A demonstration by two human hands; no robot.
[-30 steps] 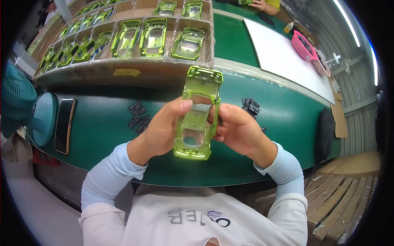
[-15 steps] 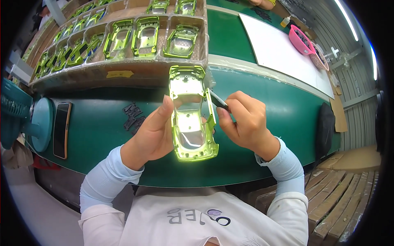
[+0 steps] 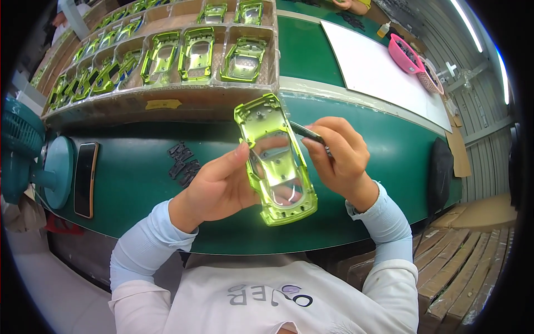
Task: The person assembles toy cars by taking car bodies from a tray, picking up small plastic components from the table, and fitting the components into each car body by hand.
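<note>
Green toy car shell (image 3: 278, 168) above the bench (image 3: 130, 167)
Left hand (image 3: 218, 185) clasps it, thumb above, fingers beneath; right hand (image 3: 341, 158), fingers curled, pinches a slim dark tool (image 3: 306, 132).

A long, smooth green table (image 3: 130, 172) runs from side to side. Past it, a big flat white board (image 3: 378, 78) lies on another green tabletop (image 3: 306, 55). On the right stands a grey metal wall with ridges (image 3: 475, 103), and two long white tube lights (image 3: 467, 25) shine brightly. Long brown strips (image 3: 461, 284) sit low on the right. A pale grey floor (image 3: 55, 259) shows at the lower left.
</note>
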